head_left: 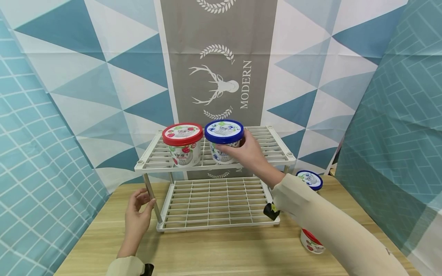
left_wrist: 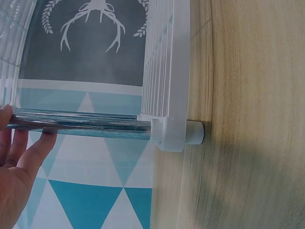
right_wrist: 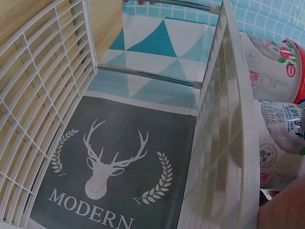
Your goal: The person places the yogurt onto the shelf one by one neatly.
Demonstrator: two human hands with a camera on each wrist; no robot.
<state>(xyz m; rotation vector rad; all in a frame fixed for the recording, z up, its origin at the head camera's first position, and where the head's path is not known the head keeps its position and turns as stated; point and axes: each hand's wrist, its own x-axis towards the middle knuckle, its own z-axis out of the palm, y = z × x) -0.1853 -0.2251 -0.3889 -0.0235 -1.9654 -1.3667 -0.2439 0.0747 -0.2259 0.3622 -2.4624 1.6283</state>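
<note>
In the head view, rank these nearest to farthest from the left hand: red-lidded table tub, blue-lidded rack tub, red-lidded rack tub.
1. Red-lidded rack tub, top left
2. Blue-lidded rack tub, right of it
3. Red-lidded table tub, far right

The right arm [head_left: 328,218] reaches forward, its right hand [head_left: 248,151] curled in a grip above the rack's [head_left: 162,169] front edge, while the left hand [head_left: 138,214] lightly pinches the front left corner.

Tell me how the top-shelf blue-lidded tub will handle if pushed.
The blue-lidded tub looks squat, so it would probably slide before tipping. Being round, it could roll if laid over, and its smooth look suggests it might slip in the right hand.
</note>
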